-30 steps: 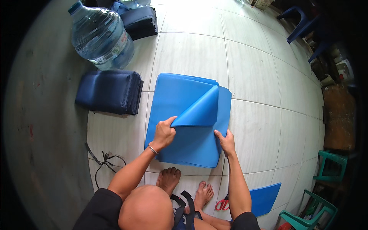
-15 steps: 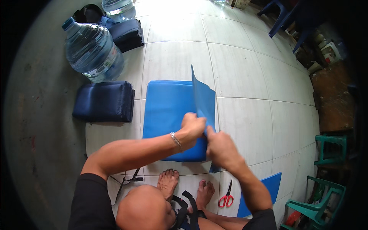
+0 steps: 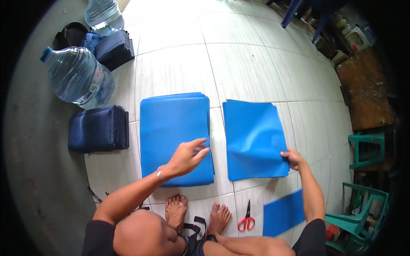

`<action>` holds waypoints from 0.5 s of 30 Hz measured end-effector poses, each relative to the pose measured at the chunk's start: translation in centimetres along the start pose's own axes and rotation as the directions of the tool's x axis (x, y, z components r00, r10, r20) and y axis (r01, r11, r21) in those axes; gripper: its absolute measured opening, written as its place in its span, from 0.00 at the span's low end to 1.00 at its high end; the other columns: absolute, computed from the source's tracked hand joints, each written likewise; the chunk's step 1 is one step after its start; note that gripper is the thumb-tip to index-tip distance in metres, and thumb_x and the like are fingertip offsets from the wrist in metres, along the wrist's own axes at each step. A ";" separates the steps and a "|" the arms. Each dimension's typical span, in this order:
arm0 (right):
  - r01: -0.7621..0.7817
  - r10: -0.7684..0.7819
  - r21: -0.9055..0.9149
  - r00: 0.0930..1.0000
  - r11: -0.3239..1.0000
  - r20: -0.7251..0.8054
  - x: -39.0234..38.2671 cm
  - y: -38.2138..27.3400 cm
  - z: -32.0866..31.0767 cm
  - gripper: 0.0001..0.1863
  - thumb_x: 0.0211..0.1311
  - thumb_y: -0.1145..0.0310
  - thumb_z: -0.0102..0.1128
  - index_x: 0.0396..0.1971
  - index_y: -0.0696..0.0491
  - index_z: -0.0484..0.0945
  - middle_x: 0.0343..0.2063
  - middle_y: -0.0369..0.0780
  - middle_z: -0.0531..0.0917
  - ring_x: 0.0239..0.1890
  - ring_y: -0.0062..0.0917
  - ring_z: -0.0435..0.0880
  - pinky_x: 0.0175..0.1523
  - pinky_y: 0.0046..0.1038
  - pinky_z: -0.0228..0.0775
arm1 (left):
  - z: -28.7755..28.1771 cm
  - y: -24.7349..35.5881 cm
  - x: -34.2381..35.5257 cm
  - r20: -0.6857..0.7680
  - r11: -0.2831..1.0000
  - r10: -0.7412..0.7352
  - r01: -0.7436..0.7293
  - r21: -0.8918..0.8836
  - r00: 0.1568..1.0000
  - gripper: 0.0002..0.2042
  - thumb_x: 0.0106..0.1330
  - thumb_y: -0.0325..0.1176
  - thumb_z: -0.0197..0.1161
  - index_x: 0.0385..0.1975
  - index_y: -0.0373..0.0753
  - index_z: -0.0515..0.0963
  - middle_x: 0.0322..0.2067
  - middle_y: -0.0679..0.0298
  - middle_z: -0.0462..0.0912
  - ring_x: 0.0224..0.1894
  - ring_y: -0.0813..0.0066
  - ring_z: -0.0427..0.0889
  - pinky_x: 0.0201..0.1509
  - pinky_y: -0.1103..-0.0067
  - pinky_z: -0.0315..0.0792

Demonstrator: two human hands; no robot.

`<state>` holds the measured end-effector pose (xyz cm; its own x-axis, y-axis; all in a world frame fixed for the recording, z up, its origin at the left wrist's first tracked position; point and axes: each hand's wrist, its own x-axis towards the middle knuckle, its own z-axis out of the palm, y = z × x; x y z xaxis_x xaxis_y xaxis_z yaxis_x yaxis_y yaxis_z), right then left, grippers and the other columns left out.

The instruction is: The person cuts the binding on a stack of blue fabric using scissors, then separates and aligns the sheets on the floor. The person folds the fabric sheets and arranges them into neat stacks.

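On the tiled floor before me lies a stack of blue sheets [image 3: 173,123]. My left hand [image 3: 188,157] hovers over the right part of this stack, fingers apart and holding nothing. To the right, separated by a strip of floor, are more blue sheets [image 3: 255,136], slightly buckled in the middle. My right hand [image 3: 294,158] pinches their right edge, thumb on top and the other fingers underneath. Close to my right foot rest scissors [image 3: 247,222] with red handles. Beside them is a smaller blue piece [image 3: 282,213], partly covered by my right forearm.
A folded dark blue stack [image 3: 96,130] sits at the left, with a large water bottle [image 3: 81,77] behind it. Another dark stack [image 3: 114,51] and a second bottle [image 3: 103,17] stand farther back. Green stools [image 3: 366,149] line the right side, near a brown board [image 3: 366,91].
The blue sheet raised over the stack's right side is no longer up; blue sheets lie flat to the right. My hands have moved apart, the left one letting go. The view has shifted.
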<state>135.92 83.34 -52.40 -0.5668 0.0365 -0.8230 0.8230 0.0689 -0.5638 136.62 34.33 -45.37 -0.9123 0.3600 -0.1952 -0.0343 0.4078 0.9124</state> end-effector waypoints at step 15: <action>0.158 -0.160 0.022 0.984 0.987 0.084 4.6 4.1 2.0 0.22 0.68 0.77 0.57 0.61 0.62 0.70 0.52 0.44 0.82 0.50 0.28 0.82 0.57 0.34 0.76 | 0.6 -11.6 -6.6 -0.236 0.749 -0.010 0.164 0.642 0.972 0.36 0.66 0.39 0.63 0.71 0.31 0.56 0.74 0.47 0.51 0.77 0.49 0.45 0.77 0.53 0.38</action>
<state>136.79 81.82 -58.60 -0.6860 -0.0586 -0.7252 0.7234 0.0517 -0.6885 143.28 27.72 -54.86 -0.9825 0.1476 -0.1137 0.0870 0.9030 0.4206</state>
